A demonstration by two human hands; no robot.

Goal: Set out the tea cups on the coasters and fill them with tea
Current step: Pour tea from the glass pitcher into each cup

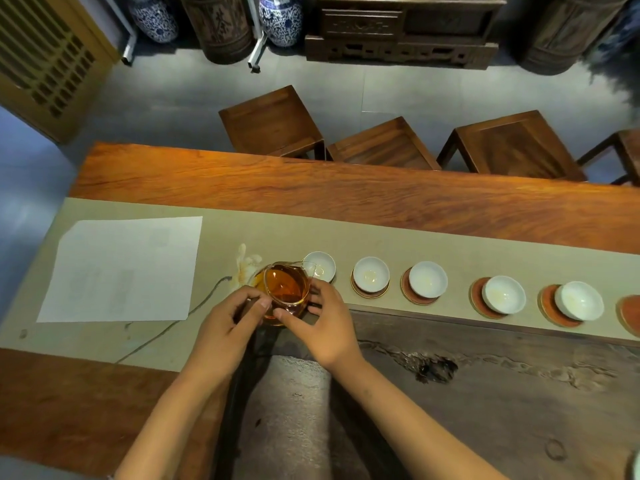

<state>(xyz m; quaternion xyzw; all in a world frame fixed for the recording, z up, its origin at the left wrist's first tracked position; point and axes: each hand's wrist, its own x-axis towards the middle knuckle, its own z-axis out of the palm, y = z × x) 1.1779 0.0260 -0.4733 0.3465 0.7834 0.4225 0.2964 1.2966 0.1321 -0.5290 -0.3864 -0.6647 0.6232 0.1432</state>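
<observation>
- Head view looks down on a long wooden table (346,192) with a beige runner (398,244) laid along it.
- A glass pitcher (285,289) of amber tea is held tilted, its spout over the rim of the leftmost cup (320,265).
- Left hand (232,318) has its fingers curled round a dark handle at the pitcher's left side; the grip itself is partly hidden, so how the thumb lies cannot be told.
- Right hand (329,323) cups the pitcher's right side and base, thumb and fingertips bent against the glass.
- Five white cups stand in a row on the runner: the leftmost cup, a second cup (371,274), a third cup (428,279), a fourth cup (504,294) and a fifth cup (579,301).
- Each of the four right-hand cups sits on a round reddish coaster (408,292); the third, fourth and fifth sit off-centre, toward the coaster's right side.
- What lies under the leftmost cup is hidden by the pitcher.
- Every cup shows only a faint yellowish trace at the bottom, perhaps a little tea.
- One more bare coaster (630,313) lies at the right edge, cut off by the frame.
- A white sheet of paper (121,268) lies on the runner to the left.
- A dark stone tea tray (485,393) fills the near side, under the forearms.
- Wooden stools (273,123) stand beyond the table.
</observation>
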